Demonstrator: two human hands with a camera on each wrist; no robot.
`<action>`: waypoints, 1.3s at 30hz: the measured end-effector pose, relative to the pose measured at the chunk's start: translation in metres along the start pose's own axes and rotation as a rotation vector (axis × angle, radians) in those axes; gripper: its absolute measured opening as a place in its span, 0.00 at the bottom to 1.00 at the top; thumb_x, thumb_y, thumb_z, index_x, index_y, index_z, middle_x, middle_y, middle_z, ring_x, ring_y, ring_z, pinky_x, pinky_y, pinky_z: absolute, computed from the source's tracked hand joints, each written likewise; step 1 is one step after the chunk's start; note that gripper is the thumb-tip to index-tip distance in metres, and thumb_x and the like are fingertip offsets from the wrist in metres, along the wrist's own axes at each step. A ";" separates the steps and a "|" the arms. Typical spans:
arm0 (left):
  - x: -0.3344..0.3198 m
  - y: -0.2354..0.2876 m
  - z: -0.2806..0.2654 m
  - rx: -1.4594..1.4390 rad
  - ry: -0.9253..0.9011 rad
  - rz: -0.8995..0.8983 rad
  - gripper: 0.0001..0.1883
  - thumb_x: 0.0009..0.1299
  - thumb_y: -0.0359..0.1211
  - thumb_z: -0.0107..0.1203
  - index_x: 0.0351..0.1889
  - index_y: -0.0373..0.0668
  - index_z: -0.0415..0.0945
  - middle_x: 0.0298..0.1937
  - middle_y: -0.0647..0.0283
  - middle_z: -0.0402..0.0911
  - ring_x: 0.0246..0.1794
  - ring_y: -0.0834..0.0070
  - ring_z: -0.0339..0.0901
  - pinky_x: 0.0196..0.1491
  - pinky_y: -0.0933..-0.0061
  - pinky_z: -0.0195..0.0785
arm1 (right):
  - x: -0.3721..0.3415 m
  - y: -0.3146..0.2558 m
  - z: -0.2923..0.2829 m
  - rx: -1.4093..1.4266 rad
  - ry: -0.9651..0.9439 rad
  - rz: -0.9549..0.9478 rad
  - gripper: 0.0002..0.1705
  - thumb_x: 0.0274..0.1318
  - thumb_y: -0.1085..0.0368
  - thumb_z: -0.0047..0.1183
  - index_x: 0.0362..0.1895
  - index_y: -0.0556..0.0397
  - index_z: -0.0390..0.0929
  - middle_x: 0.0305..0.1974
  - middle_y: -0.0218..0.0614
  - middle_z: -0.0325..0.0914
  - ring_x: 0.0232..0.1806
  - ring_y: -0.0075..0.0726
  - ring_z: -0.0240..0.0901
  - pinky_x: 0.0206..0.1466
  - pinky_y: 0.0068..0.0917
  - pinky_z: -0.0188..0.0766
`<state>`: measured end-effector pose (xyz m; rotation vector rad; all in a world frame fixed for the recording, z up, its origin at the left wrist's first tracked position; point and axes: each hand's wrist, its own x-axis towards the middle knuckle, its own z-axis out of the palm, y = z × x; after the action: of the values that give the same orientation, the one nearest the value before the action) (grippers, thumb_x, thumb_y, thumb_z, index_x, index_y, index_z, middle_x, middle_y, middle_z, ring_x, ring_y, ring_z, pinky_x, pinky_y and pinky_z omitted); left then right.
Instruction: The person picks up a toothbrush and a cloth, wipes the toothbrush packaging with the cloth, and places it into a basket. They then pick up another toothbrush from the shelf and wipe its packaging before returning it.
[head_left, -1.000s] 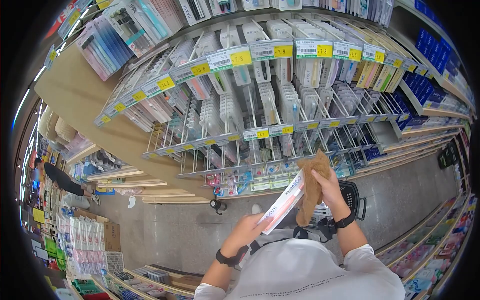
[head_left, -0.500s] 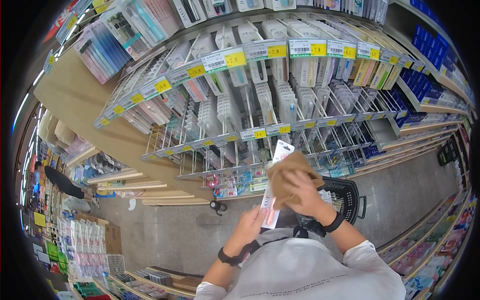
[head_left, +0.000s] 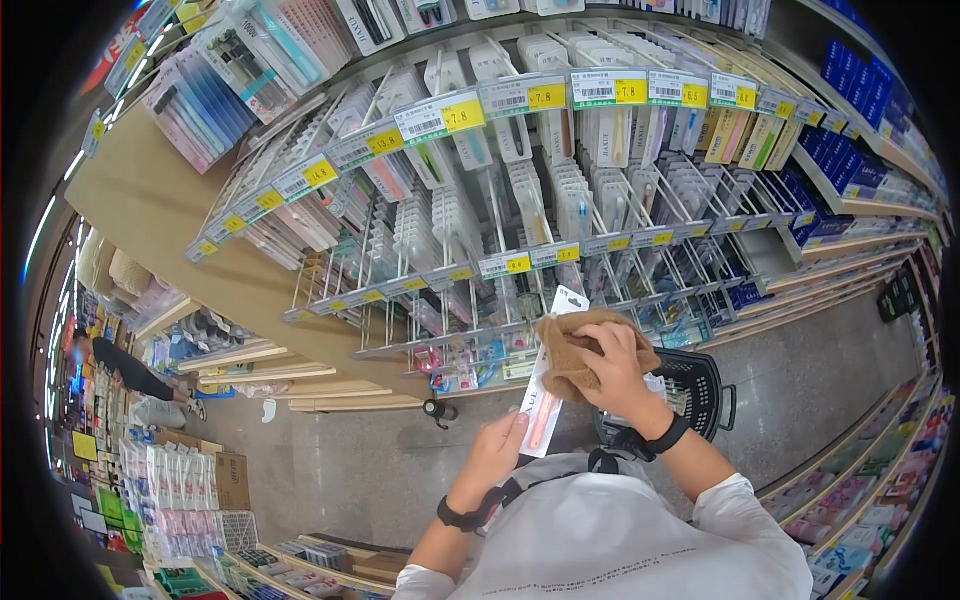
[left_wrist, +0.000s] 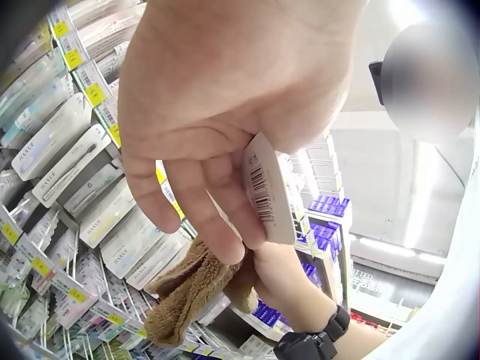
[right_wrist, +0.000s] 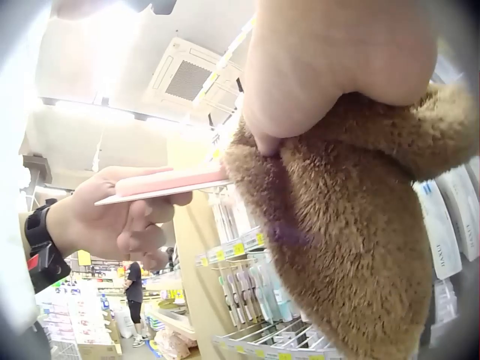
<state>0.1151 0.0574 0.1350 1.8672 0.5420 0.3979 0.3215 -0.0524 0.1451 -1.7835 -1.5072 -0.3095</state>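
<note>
Head view: fuzzy brown cloth (head_left: 567, 374) before price-tagged racks (head_left: 606, 244), grey floor (head_left: 330, 465) below.

Row upon row here: from the wood-sided display rack (head_left: 150, 190), slim carded packs (head_left: 612, 140) are hung in tight ranks, some of them marked JIAXUE. Across its front, white and yellow price labels (head_left: 610, 88) are lined up, 7.8 being shown more than once. Over on the right, blue boxes (head_left: 836, 160) are stacked on wood-edged shelves (head_left: 890, 217). Down below, grey floor (head_left: 340, 450) is seen, overlapped by a black basket (head_left: 712, 400) whose base is hidden.
</note>
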 end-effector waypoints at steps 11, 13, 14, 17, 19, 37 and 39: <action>0.002 -0.006 0.004 -0.102 0.142 0.028 0.21 0.77 0.41 0.36 0.37 0.33 0.74 0.24 0.61 0.78 0.25 0.80 0.71 0.30 0.73 0.65 | -0.010 -0.025 0.010 0.289 -0.310 -0.247 0.30 0.42 0.63 0.59 0.54 0.53 0.72 0.60 0.37 0.67 0.68 0.42 0.56 0.70 0.53 0.47; 0.001 -0.017 0.004 -0.151 0.121 -0.010 0.22 0.77 0.41 0.35 0.40 0.33 0.75 0.27 0.61 0.79 0.28 0.80 0.73 0.33 0.76 0.66 | -0.015 -0.029 0.013 0.304 -0.317 -0.296 0.31 0.42 0.63 0.59 0.56 0.52 0.72 0.61 0.36 0.67 0.68 0.42 0.56 0.70 0.53 0.48; 0.001 -0.016 0.003 -0.199 0.099 -0.049 0.23 0.78 0.42 0.34 0.43 0.33 0.75 0.31 0.62 0.81 0.32 0.81 0.74 0.36 0.79 0.67 | -0.016 -0.030 0.015 0.320 -0.324 -0.344 0.31 0.43 0.63 0.58 0.57 0.50 0.72 0.61 0.35 0.67 0.68 0.42 0.56 0.70 0.52 0.48; -0.001 -0.001 0.013 -0.705 0.198 -0.161 0.22 0.78 0.43 0.34 0.45 0.35 0.75 0.34 0.64 0.80 0.34 0.82 0.73 0.36 0.81 0.67 | -0.021 -0.033 0.020 0.304 -0.317 -0.409 0.33 0.43 0.61 0.57 0.60 0.43 0.71 0.63 0.33 0.65 0.68 0.42 0.57 0.69 0.53 0.50; 0.001 0.008 0.012 -0.733 0.215 -0.169 0.21 0.78 0.42 0.35 0.44 0.36 0.75 0.35 0.66 0.79 0.33 0.83 0.72 0.35 0.81 0.66 | -0.022 -0.034 0.021 0.309 -0.292 -0.441 0.33 0.43 0.61 0.57 0.60 0.41 0.71 0.64 0.32 0.64 0.68 0.42 0.57 0.69 0.54 0.50; 0.008 0.001 -0.002 -0.457 0.292 0.004 0.15 0.76 0.33 0.42 0.51 0.31 0.72 0.41 0.65 0.79 0.39 0.84 0.73 0.43 0.81 0.66 | -0.013 -0.033 0.019 0.338 -0.350 -0.284 0.43 0.39 0.63 0.60 0.65 0.51 0.64 0.67 0.42 0.58 0.70 0.52 0.51 0.70 0.55 0.46; 0.010 0.008 -0.007 -0.555 0.303 -0.016 0.15 0.75 0.30 0.44 0.56 0.32 0.69 0.46 0.64 0.78 0.44 0.84 0.73 0.46 0.82 0.66 | -0.020 -0.030 0.022 0.344 -0.373 -0.293 0.42 0.40 0.63 0.60 0.65 0.51 0.64 0.67 0.42 0.58 0.70 0.51 0.51 0.70 0.55 0.46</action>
<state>0.1213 0.0657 0.1445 1.2743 0.5770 0.7461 0.2825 -0.0515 0.1297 -1.3974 -1.9543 0.1478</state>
